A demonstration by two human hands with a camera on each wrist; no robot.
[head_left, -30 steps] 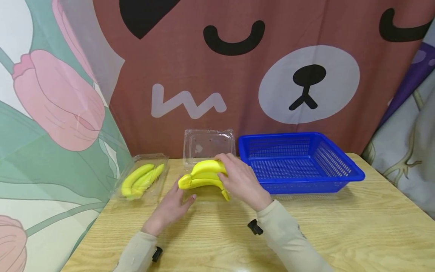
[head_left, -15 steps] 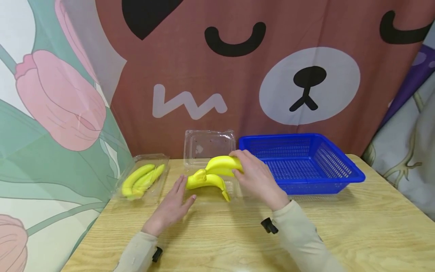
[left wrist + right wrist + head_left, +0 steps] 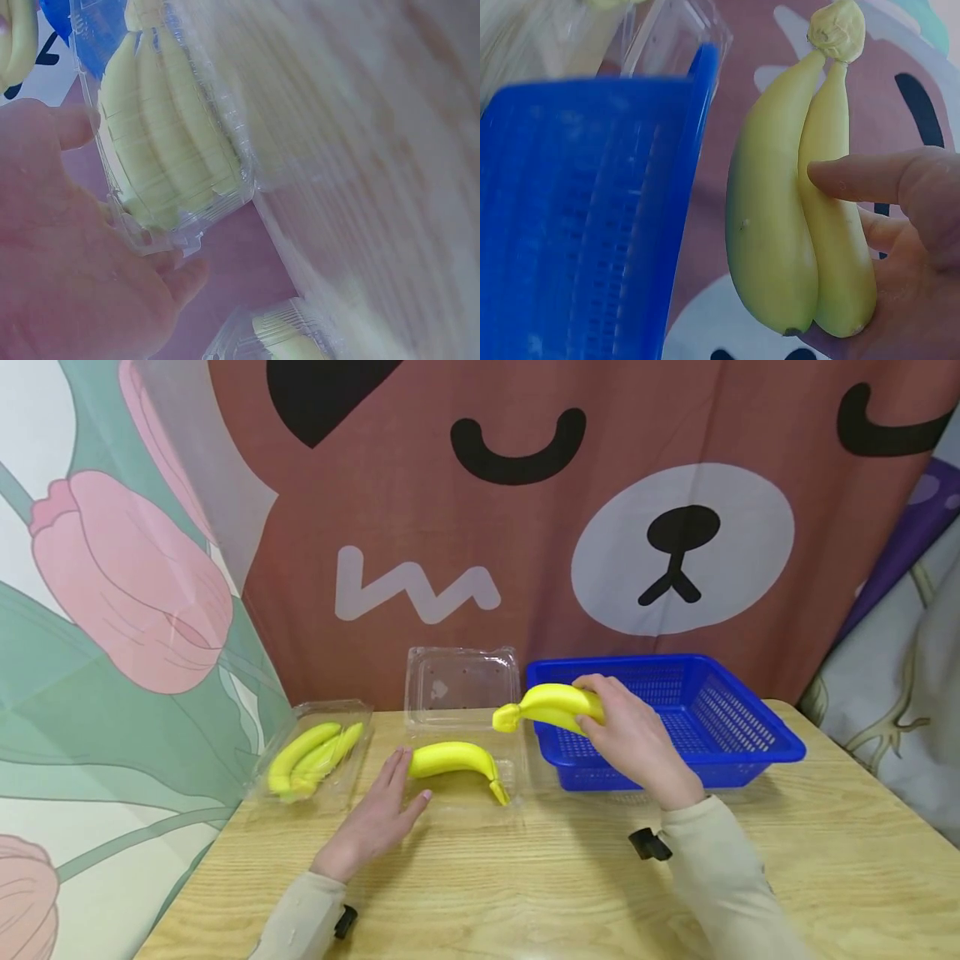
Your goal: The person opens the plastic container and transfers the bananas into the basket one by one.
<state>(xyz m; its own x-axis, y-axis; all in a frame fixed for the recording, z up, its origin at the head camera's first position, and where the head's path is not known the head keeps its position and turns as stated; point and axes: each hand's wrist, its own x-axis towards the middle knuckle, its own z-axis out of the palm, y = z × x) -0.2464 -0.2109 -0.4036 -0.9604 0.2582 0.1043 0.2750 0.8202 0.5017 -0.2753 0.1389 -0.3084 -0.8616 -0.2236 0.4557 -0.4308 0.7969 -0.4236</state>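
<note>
Behind the wooden table hangs a brown bear-face curtain, with a tulip cloth on the left. A second ago the right hand was pressed onto the whole bunch in the open clear box at the middle; now it has lifted a pair of bananas away and carries them right, over the near-left corner of the blue basket. Its fingers are wrapped round the pair, thumb across the front as the right wrist view shows, stem end pointing left. One banana remains lying in the box's tray. The left hand has hardly moved: it lies flat on the table, fingers straight, tips against the tray's left edge, holding nothing. Far left, a second box sits closed over more bananas. To my eye the bunch has been split and the lifted pair is about over the basket.
</note>
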